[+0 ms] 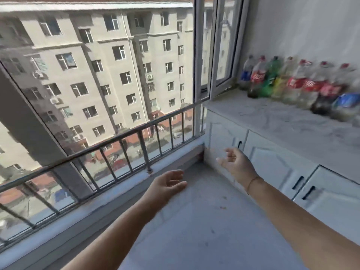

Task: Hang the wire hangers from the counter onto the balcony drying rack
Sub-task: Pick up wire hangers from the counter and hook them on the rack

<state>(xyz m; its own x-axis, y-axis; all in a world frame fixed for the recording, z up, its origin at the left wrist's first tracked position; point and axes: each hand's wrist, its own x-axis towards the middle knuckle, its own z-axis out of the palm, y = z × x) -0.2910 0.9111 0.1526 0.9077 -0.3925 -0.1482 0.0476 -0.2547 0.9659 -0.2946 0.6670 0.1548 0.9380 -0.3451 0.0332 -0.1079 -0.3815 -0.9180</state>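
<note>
No wire hangers are in view, and no drying rack either. Starting at the left, the dark metal balcony railing [120, 136] runs across the glass. Next comes the person's left hand [168, 185], bare and empty, fingers [176, 173] loosely apart. The right hand [236, 162] hovers beside the white cabinet doors [272, 164], fingers spread, holding nothing. On the far right, the pale marble-patterned table [282, 121] carries only a row of plastic soda bottles [303, 86]. Wire hangers would likely be light, springy and prone to tangling, so they are best taken by the hook or neck.
</note>
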